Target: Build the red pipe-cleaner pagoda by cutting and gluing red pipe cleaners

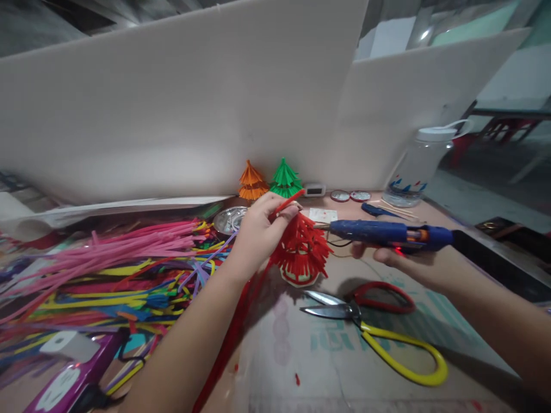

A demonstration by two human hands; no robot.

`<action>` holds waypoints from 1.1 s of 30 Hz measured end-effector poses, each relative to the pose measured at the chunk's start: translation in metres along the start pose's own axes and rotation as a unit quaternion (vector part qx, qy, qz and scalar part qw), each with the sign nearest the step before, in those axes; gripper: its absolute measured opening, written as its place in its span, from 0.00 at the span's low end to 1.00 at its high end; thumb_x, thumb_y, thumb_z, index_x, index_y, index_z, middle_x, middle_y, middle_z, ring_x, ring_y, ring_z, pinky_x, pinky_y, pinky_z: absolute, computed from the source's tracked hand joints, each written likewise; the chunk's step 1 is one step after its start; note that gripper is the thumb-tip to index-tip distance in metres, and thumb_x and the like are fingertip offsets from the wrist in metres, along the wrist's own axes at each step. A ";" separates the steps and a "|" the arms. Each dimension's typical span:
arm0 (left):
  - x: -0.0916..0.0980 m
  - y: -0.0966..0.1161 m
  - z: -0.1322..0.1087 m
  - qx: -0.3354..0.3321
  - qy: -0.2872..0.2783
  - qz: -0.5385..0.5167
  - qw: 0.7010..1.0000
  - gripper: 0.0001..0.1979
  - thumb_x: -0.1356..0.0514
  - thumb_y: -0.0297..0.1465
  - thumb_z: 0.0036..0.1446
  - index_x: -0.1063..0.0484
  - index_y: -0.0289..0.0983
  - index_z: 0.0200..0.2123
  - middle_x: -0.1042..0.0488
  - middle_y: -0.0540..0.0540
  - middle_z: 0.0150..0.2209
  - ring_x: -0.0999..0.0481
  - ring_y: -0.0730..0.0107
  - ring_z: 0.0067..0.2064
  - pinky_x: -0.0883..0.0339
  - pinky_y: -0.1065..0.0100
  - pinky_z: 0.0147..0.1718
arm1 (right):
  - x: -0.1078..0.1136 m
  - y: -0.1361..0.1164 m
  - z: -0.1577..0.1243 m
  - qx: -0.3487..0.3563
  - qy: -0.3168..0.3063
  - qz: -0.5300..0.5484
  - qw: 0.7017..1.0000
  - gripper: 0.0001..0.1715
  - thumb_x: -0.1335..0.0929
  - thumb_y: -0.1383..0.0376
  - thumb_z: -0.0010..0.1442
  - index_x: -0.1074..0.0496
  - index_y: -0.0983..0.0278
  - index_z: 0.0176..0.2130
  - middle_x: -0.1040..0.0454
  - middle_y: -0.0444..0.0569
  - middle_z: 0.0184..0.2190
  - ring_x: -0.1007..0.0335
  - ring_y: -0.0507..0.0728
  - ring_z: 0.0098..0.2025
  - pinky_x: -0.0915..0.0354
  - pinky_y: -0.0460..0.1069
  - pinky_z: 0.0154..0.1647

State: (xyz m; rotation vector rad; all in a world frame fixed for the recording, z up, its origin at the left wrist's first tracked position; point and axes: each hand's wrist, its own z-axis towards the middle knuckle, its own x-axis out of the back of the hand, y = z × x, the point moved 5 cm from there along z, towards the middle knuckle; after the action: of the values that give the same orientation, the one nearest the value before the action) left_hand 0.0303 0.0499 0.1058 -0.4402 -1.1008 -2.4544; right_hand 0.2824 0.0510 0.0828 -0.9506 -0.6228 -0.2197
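Observation:
Near the middle stands a red tree-shaped piece [301,252] made of fuzzy strips. My left hand [264,229] is at its upper left, thumb and fingers pinched on a red strip [293,202] that slants up to the right. A blue glue gun [370,231] lies level in my right hand [400,258], whose fingers wrap it from below. Its metal nozzle points left and reaches the right side of the red tree near the top. Whether the tip touches it cannot be made out. Long red strips hang below my left hand.
Open scissors [355,312] lie in front of the tree. Piles of coloured strips [129,264] and a purple device [77,373] are at the left. An orange tree [252,182] and a green tree [285,180] stand behind; a water bottle [415,166] stands back right.

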 end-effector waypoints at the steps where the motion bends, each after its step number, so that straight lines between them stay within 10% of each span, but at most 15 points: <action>1: 0.001 0.000 0.000 0.001 -0.001 0.003 1.000 0.10 0.42 0.32 0.67 0.21 0.37 0.36 0.26 0.48 0.36 0.27 0.68 0.39 0.34 0.68 0.42 | -0.003 0.000 0.000 0.009 -0.021 0.005 1.000 0.22 0.28 0.44 0.57 0.21 0.59 0.37 0.19 0.53 0.37 0.22 0.63 0.38 0.26 0.58 0.42; 33: -0.004 0.008 -0.004 -0.026 -0.012 0.053 0.998 0.09 0.41 0.31 0.67 0.25 0.37 0.33 0.30 0.51 0.33 0.30 0.70 0.36 0.37 0.68 0.37 | -0.027 -0.015 -0.006 0.028 -0.037 -0.017 0.999 0.23 0.25 0.45 0.56 0.27 0.60 0.38 0.26 0.45 0.30 0.33 0.53 0.29 0.39 0.46 0.28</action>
State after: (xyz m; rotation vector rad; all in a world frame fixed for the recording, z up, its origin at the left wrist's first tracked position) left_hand 0.0370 0.0430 0.1061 -0.5323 -0.9994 -2.3942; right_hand 0.2568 0.0349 0.0748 -0.8979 -0.7111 -0.1967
